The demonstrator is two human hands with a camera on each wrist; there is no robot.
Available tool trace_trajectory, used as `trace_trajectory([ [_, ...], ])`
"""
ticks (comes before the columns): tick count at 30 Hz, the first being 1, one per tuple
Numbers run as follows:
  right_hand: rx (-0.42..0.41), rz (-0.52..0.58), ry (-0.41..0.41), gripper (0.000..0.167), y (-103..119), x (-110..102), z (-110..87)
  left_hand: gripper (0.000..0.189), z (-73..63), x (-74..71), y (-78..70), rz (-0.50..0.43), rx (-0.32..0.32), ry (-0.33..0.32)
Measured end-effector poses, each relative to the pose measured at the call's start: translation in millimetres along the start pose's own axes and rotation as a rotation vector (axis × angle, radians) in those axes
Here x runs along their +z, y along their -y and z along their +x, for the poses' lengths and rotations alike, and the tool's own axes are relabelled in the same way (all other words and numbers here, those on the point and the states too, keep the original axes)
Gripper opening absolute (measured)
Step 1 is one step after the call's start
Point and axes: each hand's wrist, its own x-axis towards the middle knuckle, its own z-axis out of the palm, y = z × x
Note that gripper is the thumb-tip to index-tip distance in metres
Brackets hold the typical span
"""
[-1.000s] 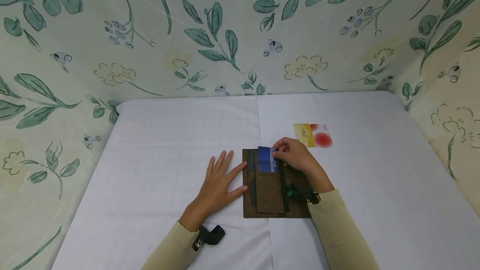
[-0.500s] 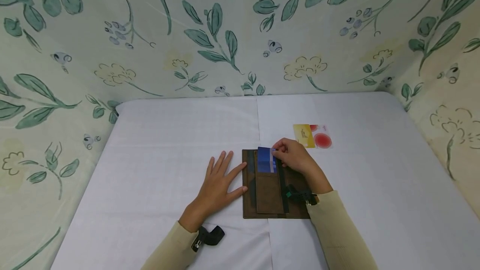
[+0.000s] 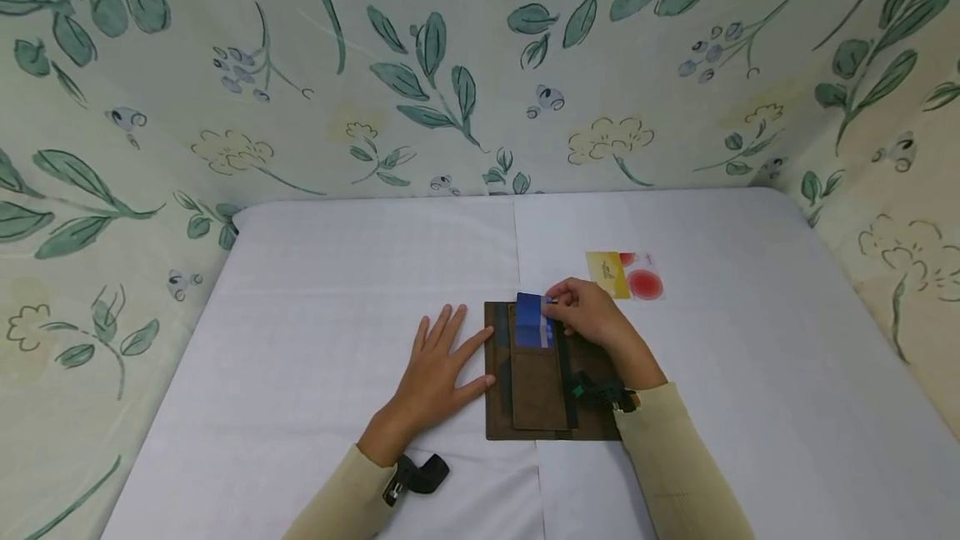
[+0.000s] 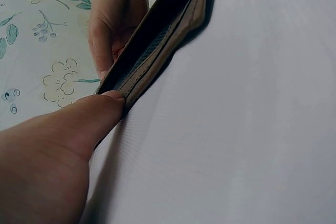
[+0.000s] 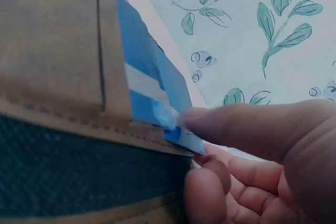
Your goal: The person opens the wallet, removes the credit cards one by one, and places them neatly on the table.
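A brown wallet (image 3: 538, 394) lies open on the table, with a blue card (image 3: 529, 325) partly in a pocket of its raised flap and standing a little above the top edge. My right hand (image 3: 588, 311) pinches the card at its upper right corner. In the right wrist view the thumb presses on the blue card (image 5: 144, 80) near a pale stripe, and the other fingers curl behind it. My left hand (image 3: 431, 377) is spread on the white cloth; its thumb and index fingertip rest on the wallet's left edge. The thumb on the wallet (image 4: 157, 51) also shows in the left wrist view.
A yellow card (image 3: 608, 273) and a white card with a red circle (image 3: 643, 280) lie side by side beyond the right hand. White cloth (image 3: 337, 265) covers the table. Leaf-patterned fabric (image 3: 420, 65) hangs behind it and at both sides.
The blue card has come up very slightly against the wallet's top edge, still pinched by my right hand. My left hand keeps its place. The whole head view has shifted slightly.
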Motion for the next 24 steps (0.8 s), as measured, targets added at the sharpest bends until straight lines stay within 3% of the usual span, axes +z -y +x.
trace_trajectory([
  [6, -0.030, -0.002, 0.030, 0.033, -0.9, -2.2, -0.7, 0.064, 0.0, 0.8, 0.7, 0.009, -0.004, 0.006],
  [16, -0.018, 0.021, -0.052, 0.032, -2.9, 1.5, 2.8, 0.064, 0.2, -0.2, 0.3, 0.012, 0.005, -0.003],
  [24, 0.022, -0.005, -0.001, 0.045, -0.5, -1.6, 0.0, 0.064, -0.4, 0.8, 0.5, 0.019, 0.001, 0.003],
])
